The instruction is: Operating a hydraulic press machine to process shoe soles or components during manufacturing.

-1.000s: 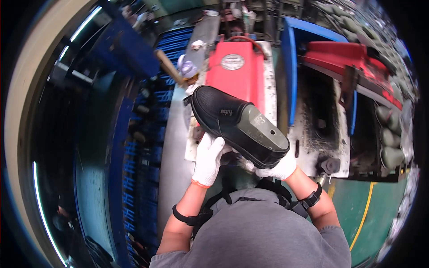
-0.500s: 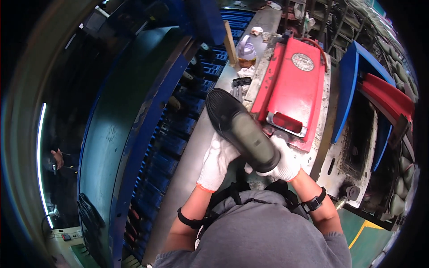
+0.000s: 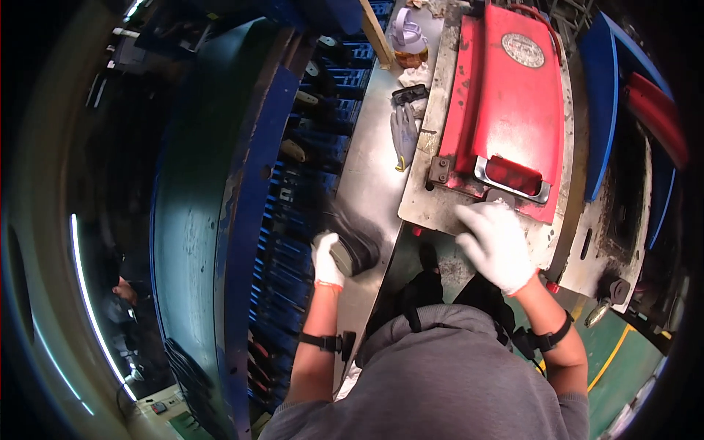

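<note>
My left hand (image 3: 326, 258), in a white knit glove, is closed on a dark shoe on a last (image 3: 353, 242) above the metal ledge. The shoe is smeared by motion, and its far end is too blurred to make out. A black upper part and a paler grey-green side show beside my fingers. My right hand (image 3: 499, 246), also gloved in white, holds nothing. Its fingers are apart, close to the front of the red machine (image 3: 517, 110), just below the metal-framed opening (image 3: 513, 180).
A blue-slotted rack (image 3: 271, 242) runs along the left of the metal ledge (image 3: 359, 169). On that ledge are a lidded bottle (image 3: 409, 44), a black object (image 3: 409, 94) and a grey glove (image 3: 403, 136). Blue panels (image 3: 605, 95) stand right of the machine.
My left hand has carried the shoe leftward and down, away from the red machine, to the ledge by the rack. My right hand has let go of it and opened.
</note>
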Available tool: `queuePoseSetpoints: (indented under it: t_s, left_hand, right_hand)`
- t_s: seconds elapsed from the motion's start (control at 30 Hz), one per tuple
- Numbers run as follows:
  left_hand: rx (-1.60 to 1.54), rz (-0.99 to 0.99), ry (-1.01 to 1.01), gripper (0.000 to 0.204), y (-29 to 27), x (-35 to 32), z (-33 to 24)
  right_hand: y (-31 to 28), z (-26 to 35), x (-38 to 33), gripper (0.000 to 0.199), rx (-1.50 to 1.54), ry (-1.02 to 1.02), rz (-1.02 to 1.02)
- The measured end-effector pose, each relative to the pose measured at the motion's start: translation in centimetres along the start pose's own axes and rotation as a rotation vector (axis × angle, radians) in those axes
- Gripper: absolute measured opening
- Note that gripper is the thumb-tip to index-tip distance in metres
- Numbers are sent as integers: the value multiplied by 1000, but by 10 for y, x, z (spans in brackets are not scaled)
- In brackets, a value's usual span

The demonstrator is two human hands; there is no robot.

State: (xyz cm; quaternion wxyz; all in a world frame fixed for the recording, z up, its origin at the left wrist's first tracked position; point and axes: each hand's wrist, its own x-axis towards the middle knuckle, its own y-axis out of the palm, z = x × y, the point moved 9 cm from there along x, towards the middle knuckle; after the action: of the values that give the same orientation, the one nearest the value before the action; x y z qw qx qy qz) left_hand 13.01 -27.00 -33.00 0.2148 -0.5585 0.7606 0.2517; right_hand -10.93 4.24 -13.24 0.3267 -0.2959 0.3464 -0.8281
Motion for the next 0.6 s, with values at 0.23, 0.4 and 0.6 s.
queuePoseSetpoints:
  t_s: [0.23, 0.4, 0.6]
  left_hand:
    - [145, -63, -29, 20, -56, 155, -34]
    - [241, -135, 167, 19, -61, 224, -102]
    - [911, -343, 295, 101, -50, 251, -115]
  right_hand:
    - [4, -34, -29, 47, -316, 82, -59]
    - [7, -38, -28, 48, -341, 105, -56]
    - [14, -42, -30, 46, -384, 153, -19]
